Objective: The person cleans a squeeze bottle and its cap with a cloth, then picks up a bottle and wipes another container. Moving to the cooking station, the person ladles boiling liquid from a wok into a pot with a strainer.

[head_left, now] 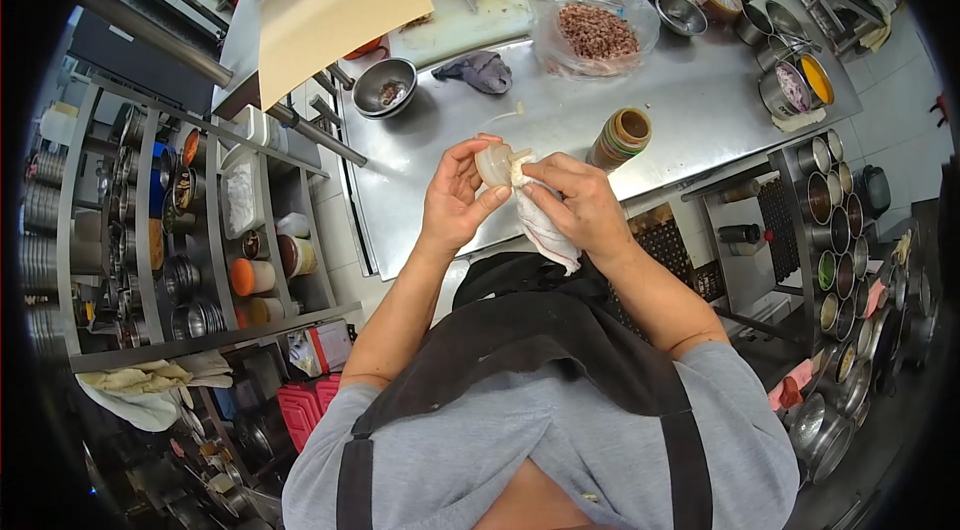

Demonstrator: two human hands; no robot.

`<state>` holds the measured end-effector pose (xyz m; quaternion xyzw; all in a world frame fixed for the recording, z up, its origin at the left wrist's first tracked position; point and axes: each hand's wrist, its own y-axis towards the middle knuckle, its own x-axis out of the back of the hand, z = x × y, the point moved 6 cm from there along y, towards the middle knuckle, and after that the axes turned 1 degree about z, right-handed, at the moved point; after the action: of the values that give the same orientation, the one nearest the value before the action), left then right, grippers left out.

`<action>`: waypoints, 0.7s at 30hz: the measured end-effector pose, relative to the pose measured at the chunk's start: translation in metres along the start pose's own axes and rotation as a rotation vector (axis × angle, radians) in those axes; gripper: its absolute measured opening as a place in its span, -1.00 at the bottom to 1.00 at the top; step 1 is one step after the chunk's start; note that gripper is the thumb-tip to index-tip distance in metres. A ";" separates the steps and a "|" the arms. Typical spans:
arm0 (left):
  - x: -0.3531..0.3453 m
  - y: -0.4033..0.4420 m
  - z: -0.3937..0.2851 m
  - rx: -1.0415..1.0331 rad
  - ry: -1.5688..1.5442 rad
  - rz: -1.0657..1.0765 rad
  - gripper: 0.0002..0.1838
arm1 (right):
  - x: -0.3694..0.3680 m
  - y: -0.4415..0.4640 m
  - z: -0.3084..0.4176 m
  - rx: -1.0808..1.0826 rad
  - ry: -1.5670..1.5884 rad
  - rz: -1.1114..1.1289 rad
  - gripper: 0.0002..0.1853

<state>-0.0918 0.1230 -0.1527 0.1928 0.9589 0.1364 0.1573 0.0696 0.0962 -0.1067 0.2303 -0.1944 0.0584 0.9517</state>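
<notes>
In my left hand (462, 192) I hold a translucent round cap (493, 166), which looks like a squeeze-bottle lid, pinched between thumb and fingers. My right hand (578, 198) grips a white cloth (548, 233) with a red stripe near its edge. A bunched part of the cloth is pressed against the cap's narrow end, and the rest hangs down. To the right of my hands, an open bottle (622, 138) with brownish contents stands on the steel table (440, 145). Its mouth is uncovered.
Behind my hands are a stack of metal bowls (384, 90), a crumpled grey cloth (474, 72), a white cutting board (480, 22) and a plastic bag of diced meat (598, 38). Metal pots (785, 90) stand at the right end. Shelving (215, 220) lines the left side.
</notes>
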 end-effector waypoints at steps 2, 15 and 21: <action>0.002 0.000 -0.001 -0.069 0.101 0.014 -0.39 | -0.001 0.000 -0.002 0.016 -0.006 0.002 -0.79; -0.013 -0.004 -0.015 -0.208 0.915 0.168 -0.43 | -0.005 -0.005 -0.032 -0.251 0.174 -0.009 -0.74; 0.031 -0.005 0.007 0.147 0.066 -0.053 -0.38 | 0.032 -0.007 -0.052 -0.289 0.295 -0.201 -0.73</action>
<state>-0.1181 0.1326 -0.1688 0.1738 0.9758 0.0678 0.1144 0.1180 0.1150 -0.1394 0.0989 -0.0357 -0.0320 0.9939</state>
